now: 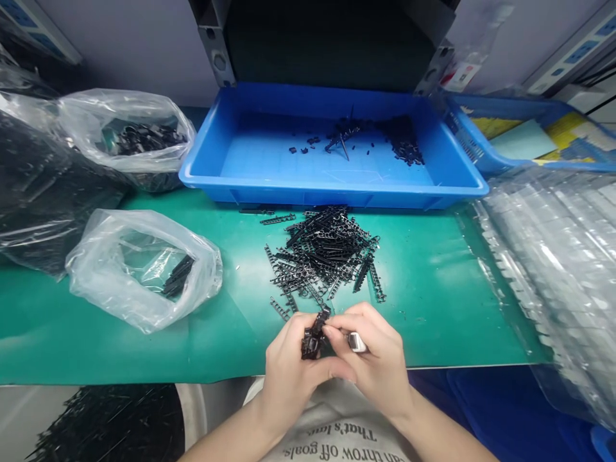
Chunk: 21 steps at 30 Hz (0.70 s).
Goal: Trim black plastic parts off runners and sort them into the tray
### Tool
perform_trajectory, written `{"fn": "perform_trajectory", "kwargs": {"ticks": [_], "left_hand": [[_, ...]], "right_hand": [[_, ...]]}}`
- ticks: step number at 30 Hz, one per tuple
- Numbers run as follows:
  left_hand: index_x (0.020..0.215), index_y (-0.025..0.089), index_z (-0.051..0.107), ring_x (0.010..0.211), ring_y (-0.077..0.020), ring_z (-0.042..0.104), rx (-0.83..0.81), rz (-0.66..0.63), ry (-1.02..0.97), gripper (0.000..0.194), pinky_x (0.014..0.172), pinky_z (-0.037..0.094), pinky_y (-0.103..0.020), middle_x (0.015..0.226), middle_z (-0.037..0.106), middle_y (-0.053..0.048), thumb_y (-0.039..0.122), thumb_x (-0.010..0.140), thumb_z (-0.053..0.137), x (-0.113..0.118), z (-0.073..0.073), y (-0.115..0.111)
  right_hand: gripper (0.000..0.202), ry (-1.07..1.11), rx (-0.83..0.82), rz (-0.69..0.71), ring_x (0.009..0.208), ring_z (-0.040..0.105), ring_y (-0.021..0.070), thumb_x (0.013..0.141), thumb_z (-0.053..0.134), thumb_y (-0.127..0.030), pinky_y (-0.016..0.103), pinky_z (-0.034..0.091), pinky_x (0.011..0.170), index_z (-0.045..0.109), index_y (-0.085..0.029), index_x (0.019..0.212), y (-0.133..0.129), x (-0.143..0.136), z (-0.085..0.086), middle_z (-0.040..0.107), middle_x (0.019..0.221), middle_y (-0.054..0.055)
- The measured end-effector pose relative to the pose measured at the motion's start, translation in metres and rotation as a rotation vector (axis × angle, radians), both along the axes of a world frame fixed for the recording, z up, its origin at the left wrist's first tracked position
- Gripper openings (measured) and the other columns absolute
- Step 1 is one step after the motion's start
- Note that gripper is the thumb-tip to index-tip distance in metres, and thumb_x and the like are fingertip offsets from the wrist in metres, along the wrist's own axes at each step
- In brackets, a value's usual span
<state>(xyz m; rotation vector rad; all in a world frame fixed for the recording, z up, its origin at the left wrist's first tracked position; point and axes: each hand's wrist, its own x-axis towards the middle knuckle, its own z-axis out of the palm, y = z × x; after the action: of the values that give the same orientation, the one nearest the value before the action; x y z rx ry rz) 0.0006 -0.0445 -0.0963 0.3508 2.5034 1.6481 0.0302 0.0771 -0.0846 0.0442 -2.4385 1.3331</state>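
My left hand (292,355) is closed around several small black plastic parts (312,343), just in front of the green work surface's near edge. The fingertips of my right hand (375,343) pinch the upper end of these parts, and a white-ended tool (357,342) pokes out between its fingers. Both hands meet at the lower middle of the view. Beyond them a loose pile of black ladder-like strips (327,247) lies on the green mat (423,276). A blue tray (312,196) behind the pile holds small black pieces (407,144).
On the left stand two open plastic bags (139,314) (129,102) with black parts inside. A tub (192,410) of black pieces is at the lower left. Stacked clear plastic trays (563,256) and a blue basket (495,154) occupy the right side.
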Motion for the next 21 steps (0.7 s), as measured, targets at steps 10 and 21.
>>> {"fn": "perform_trajectory", "kwargs": {"ticks": [10,21], "left_hand": [[0.078,0.016,0.055,0.043,-0.0081,0.036,0.223,0.164,-0.41,0.021,0.041,0.029,-0.019,0.05,0.043,0.005,0.035,0.071,0.059,-0.029,0.005,-0.027],[0.049,0.018,0.037,0.036,-0.0067,0.032,0.447,0.1,-0.431,0.035,0.036,0.022,-0.02,0.038,0.036,0.005,0.031,0.078,0.05,-0.024,0.009,-0.023]], "right_hand": [[0.014,-0.274,0.394,0.111,0.066,0.057,0.0153,0.077,0.048,-0.009,0.025,0.04,0.056,0.059,-0.017,0.082,0.039,-0.021,0.001,0.061,0.076,0.002],[0.028,-0.507,0.755,0.271,0.065,0.059,0.014,0.078,0.048,-0.012,0.023,0.037,0.052,0.058,-0.025,0.101,0.041,-0.035,0.006,0.059,0.091,0.002]]}}
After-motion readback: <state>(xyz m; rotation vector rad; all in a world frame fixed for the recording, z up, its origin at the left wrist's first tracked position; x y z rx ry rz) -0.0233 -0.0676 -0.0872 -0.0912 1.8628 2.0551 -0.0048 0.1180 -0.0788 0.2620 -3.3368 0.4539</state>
